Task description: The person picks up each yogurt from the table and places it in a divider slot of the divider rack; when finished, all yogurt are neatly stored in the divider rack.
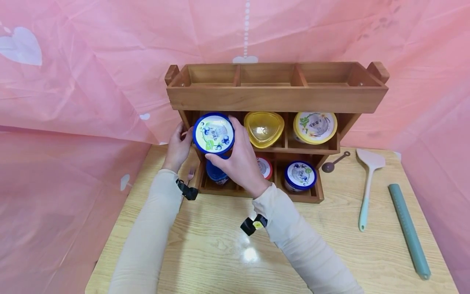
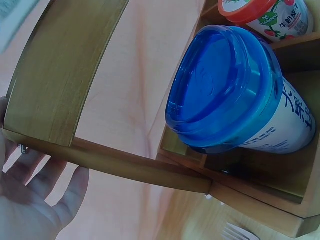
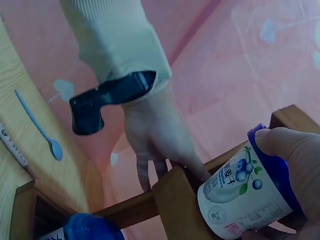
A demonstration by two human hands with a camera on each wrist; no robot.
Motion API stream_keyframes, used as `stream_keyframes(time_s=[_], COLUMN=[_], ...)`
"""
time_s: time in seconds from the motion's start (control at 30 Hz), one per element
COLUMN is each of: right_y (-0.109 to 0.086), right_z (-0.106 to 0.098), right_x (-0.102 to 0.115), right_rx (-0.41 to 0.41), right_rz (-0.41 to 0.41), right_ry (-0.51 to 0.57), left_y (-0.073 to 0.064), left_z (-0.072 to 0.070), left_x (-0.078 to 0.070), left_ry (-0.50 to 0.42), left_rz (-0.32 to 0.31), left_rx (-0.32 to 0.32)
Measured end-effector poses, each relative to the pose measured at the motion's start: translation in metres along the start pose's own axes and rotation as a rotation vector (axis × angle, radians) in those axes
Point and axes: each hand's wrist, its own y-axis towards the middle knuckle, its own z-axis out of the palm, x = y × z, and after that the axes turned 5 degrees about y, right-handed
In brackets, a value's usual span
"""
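Observation:
My right hand (image 1: 240, 163) grips a yogurt tub (image 1: 213, 134) by its blue lid, thumb and fingers on opposite sides. The tub, printed with blueberries, is in front of the left compartment of the middle tier of a wooden shelf (image 1: 275, 99). In the right wrist view its white side faces the camera, next to the shelf's side panel. My left hand (image 1: 178, 149) holds that left side of the shelf, with fingers behind the wood in the left wrist view. Below stands a cup with a clear blue lid (image 2: 215, 90) in the bottom left compartment.
The middle tier also holds a yellow triangular-lidded container (image 1: 263, 130) and a yellow-lidded tub (image 1: 315, 127). Beneath them are a red-lidded tub (image 1: 265, 168) and a blue-lidded tub (image 1: 300, 176). A fork (image 1: 191, 174) lies left; a measuring spoon (image 1: 335, 162), spatula (image 1: 367, 185) and green stick (image 1: 409, 230) lie right.

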Motion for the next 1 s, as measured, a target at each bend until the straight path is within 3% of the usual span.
stream_keyframes(time_s=[0.47,1.0], right_y=[0.03,0.037], right_z=[0.012,0.023], right_x=[0.001,-0.016], right_rx=[-0.047,-0.025], right_rz=[-0.007,0.011], right_ry=[-0.043,-0.07], left_y=[-0.003,-0.004], left_z=[-0.002,-0.001], left_x=[-0.001,-0.001], left_ry=[-0.002,-0.014], left_rz=[-0.01,0.015], left_rx=[0.022,0.019])
